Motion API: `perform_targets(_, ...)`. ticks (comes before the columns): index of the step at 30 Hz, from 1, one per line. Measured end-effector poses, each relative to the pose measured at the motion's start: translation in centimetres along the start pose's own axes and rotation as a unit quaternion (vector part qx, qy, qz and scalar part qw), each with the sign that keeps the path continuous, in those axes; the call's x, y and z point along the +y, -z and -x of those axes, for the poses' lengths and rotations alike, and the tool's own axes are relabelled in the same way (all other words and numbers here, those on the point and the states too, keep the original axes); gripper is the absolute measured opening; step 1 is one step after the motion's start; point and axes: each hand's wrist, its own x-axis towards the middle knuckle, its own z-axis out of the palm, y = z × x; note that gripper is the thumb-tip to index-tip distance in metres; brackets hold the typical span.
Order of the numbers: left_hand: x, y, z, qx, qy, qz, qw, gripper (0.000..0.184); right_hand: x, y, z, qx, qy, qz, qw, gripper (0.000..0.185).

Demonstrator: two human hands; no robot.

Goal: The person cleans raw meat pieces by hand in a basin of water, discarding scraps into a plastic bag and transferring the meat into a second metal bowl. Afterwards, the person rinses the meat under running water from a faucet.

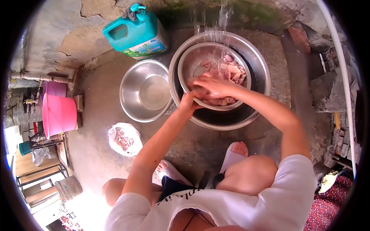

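Note:
Pieces of raw meat point(233, 72) lie in a smaller metal bowl point(248, 77), which sits inside a larger metal basin point(263, 69). Water falls into the bowl from above. My left hand point(189, 102) grips the near left rim of the smaller bowl, fingers closed on it. Inside that bowl, my right hand point(211, 85) is among the meat and water, its fingers blurred by motion; whether they hold a piece cannot be made out.
An empty metal bowl point(154, 92) stands left of the basin, below a teal jug point(135, 32). A white plastic bag point(125, 139) with meat lies on the floor. Pink buckets point(59, 114) stand at the far left. A white pipe point(342, 61) runs down the right.

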Motion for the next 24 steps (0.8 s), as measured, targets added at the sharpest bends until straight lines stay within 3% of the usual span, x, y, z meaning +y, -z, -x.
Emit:
perform_targets(2,-1.3,1.4,-1.4,0.038,0.003,0.011,0.999,0.026,-0.3,3.9,3.0,-0.018,-0.116,0.156,0.981,0.071)
perform_targets(4,-1.9,-0.3,-0.5,0.06,-0.023,0.034,0.997,0.032,2.0,4.0,4.3,-0.074,-0.32,0.067,0.942,0.08)
perform_targets(5,-2.8,0.1,-1.2,0.052,-0.017,0.019,0.998,0.039,2.5,3.7,3.4,-0.074,-0.356,0.06,0.93,0.086)
perform_targets(8,-2.3,-0.5,-0.8,0.053,-0.009,0.017,0.998,0.038,6.0,-0.2,-0.9,-0.033,-0.422,-0.057,0.904,0.077)
perform_targets(10,-2.5,0.2,-1.3,0.035,-0.015,0.028,0.999,0.036,-1.4,5.1,-1.8,-0.027,-0.328,-0.128,0.935,0.035)
perform_targets(11,-2.6,0.7,-1.4,0.032,-0.012,0.038,0.999,0.035,3.2,-2.9,-1.0,0.131,-0.218,-0.151,0.955,0.028)
perform_targets(12,-2.6,1.3,-1.6,0.031,-0.009,0.047,0.998,0.034,1.7,-0.6,-0.6,0.039,-0.166,-0.162,0.972,0.029)
perform_targets(14,-2.4,2.1,-1.2,0.027,-0.011,0.075,0.997,0.025,2.2,-0.2,2.3,0.052,0.001,-0.066,0.996,0.037)
perform_targets(16,-1.9,1.6,-0.3,0.033,-0.016,0.068,0.997,0.025,1.3,4.2,3.8,-0.182,-0.116,0.128,0.968,0.047)
perform_targets(17,-1.9,1.1,0.1,0.02,-0.031,0.036,0.999,0.027,1.5,5.7,3.1,-0.214,-0.162,0.113,0.957,0.057)
perform_targets(18,-1.8,0.5,0.4,0.031,-0.038,0.022,0.999,0.028,3.1,4.1,2.2,-0.176,-0.26,0.121,0.942,0.071)
perform_targets(20,-1.5,-0.8,0.7,0.052,-0.056,-0.002,0.997,0.03,4.4,1.5,0.8,-0.041,-0.3,-0.17,0.938,0.075)
perform_targets(22,0.1,-0.6,1.5,0.005,-0.046,-0.009,0.999,0.037,2.3,2.7,1.2,0.053,-0.07,-0.149,0.985,0.091)
perform_targets(23,1.1,-0.9,2.2,0.01,-0.064,0.007,0.998,0.033,-1.1,7.0,1.2,-0.084,-0.136,-0.018,0.987,0.089)
perform_targets(24,2.2,-1.5,3.2,0.017,-0.082,0.025,0.996,0.028,-4.1,10.6,0.9,-0.221,-0.195,0.113,0.949,0.086)
